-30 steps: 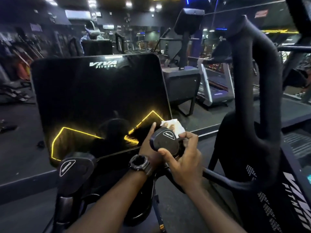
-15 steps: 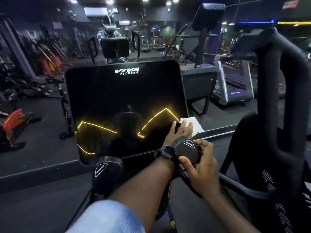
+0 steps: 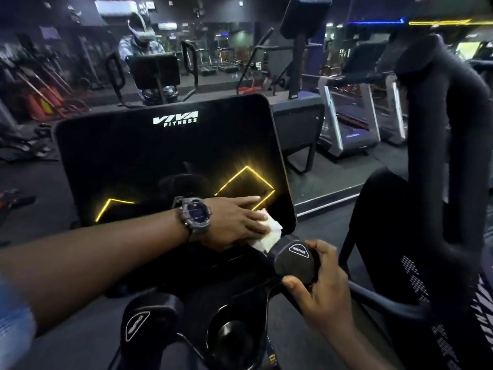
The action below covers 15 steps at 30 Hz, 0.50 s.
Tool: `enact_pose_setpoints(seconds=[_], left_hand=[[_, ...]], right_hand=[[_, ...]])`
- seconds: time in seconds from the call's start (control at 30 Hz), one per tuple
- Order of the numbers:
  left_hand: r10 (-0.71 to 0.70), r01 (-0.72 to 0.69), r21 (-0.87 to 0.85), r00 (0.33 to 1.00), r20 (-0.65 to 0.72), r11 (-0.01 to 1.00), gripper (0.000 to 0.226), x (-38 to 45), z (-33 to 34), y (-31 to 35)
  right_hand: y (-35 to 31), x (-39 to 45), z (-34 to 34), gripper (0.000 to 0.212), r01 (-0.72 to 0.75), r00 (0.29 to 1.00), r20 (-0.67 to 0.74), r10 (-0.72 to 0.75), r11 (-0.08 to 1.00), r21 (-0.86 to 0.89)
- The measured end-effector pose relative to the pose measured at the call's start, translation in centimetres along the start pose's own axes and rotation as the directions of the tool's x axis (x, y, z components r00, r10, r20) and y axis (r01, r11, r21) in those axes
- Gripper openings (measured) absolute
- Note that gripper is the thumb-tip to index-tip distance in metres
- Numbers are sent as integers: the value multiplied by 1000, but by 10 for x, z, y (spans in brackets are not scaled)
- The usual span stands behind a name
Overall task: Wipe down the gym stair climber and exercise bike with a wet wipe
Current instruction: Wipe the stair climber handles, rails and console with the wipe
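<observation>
My left hand [image 3: 234, 222] covers most of the wet wipe [image 3: 268, 237]; only a crumpled corner shows. My right hand [image 3: 324, 289] hides the far side of the handle cap [image 3: 294, 259], whose small label perhaps reads "resistance". My sleeve [image 3: 13, 329] blurs at the frame's edge.

left hand [image 3: 234, 222] flat (watch-wristed), right hand [image 3: 324, 292] curled

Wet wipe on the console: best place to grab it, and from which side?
Take the crumpled free corner of the wet wipe, coming from the right: the left hand presses flat on its left part, while that bunched corner sticks out toward the right hand gripping the handle knob.
</observation>
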<state>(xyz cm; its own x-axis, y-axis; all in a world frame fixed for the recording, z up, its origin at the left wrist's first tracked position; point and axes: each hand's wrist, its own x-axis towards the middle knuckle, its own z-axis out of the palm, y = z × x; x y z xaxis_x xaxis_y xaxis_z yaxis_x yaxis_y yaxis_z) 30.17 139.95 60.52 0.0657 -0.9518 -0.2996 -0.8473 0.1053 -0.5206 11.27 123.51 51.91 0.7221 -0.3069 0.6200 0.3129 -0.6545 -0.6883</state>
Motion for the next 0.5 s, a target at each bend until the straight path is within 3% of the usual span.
enact_pose_setpoints(seconds=[0.13, 0.27, 0.5], left_hand=[[22, -20, 11, 983, -182, 1000, 53, 45, 4, -4], [-9, -4, -70, 984, -178, 998, 49, 56, 9, -4], [-30, 7, -107, 978, -209, 994, 52, -11, 29, 7]], right_hand=[[-2, 1, -1, 66, -8, 1000, -3, 8, 999, -35], [-2, 3, -1, 52, -7, 1000, -6, 7, 1000, -17], [-6, 5, 0, 57, 39, 999, 1, -39, 999, -5]])
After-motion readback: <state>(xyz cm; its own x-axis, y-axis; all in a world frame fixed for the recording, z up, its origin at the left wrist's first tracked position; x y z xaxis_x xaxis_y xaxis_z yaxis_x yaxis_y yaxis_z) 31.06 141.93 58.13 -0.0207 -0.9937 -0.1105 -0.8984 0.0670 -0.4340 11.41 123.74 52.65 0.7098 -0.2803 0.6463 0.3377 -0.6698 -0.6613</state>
